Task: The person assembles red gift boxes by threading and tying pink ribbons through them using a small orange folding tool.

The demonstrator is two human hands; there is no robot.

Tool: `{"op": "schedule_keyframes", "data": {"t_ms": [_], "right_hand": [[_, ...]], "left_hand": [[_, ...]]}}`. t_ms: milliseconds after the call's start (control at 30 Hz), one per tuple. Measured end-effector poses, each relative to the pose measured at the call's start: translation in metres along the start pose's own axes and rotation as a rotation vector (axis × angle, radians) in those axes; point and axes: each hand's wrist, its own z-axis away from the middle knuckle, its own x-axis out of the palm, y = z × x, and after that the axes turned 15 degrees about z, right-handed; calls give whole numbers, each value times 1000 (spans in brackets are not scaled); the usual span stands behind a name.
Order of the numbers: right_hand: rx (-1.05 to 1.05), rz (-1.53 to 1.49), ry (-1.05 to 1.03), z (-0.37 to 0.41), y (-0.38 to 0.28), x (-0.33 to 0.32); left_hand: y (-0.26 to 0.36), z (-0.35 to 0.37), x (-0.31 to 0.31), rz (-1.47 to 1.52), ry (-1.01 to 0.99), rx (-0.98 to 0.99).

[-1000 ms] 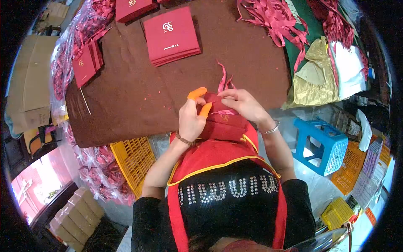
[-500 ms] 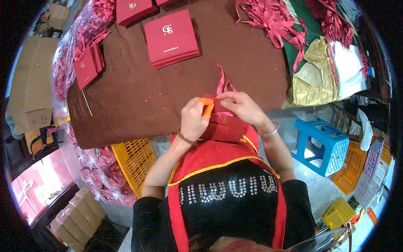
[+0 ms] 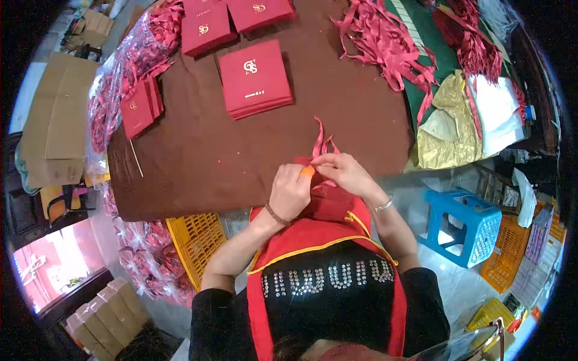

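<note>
Closest to us, against the red apron (image 3: pixel 313 231), our two hands meet at the table's near edge over a small red bag (image 3: pixel 330 201). Our left hand (image 3: pixel 290 192), with an orange finger cot (image 3: pixel 307 171) on one fingertip, is curled closed and presses on the bag's upper edge. Our right hand (image 3: pixel 344 173) pinches the pink-red ribbon (image 3: pixel 319 139) between thumb and fingers where it leaves the bag. The ribbon's loose ends stand up toward twelve o'clock.

We judge the bag light, thin and easily creased, and the ribbon limp and slippery. The best hold therefore seems to be right at the bag's mouth, close to the ribbon's root, where the rubber cot gives grip.

Off the table, a blue stool (image 3: pixel 463 222) stands at four o'clock. Out across the brown table cloth (image 3: pixel 198 156), a stack of flat red bags (image 3: pixel 256 78) with a gold logo lies at eleven o'clock. Crumpled gold paper (image 3: pixel 448 123) sits at two o'clock. Farthest off, a heap of loose ribbons (image 3: pixel 385 36) sprawls at one o'clock.
</note>
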Motion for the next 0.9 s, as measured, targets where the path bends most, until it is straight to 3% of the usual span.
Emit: {"op": "schedule_keyframes", "data": {"t_ms": [133, 200, 267, 333, 367, 400, 500, 600, 733, 800, 900], "right_hand": [[108, -75, -73, -1, -1, 1], [-103, 101, 51, -2, -2, 3], [-12, 189, 54, 4, -7, -2], [-46, 215, 68, 5, -9, 0], [-77, 237, 68, 5, -10, 2], [-83, 240, 66, 6, -12, 3], [-42, 364, 50, 11, -26, 3], [-49, 347, 38, 12, -28, 2], [-179, 349, 127, 15, -26, 4], [-72, 379, 45, 19, -33, 0], [-200, 447, 96, 15, -20, 5]], "left_hand": [[1, 1, 2, 51, -4, -9], [-1, -2, 1, 178, 22, -123], [-4, -2, -4, 218, 42, -121], [-7, -4, -13, 277, -92, -175], [-7, -7, -15, 385, -65, -303], [-6, -12, -22, 380, -59, -302], [-5, -22, -39, 435, -226, -540], [-1, -32, -50, 341, -343, -573], [-13, -24, -48, 648, -242, -637], [-19, -20, -46, 648, -239, -604], [-17, -22, -50, 491, -315, -602]]}}
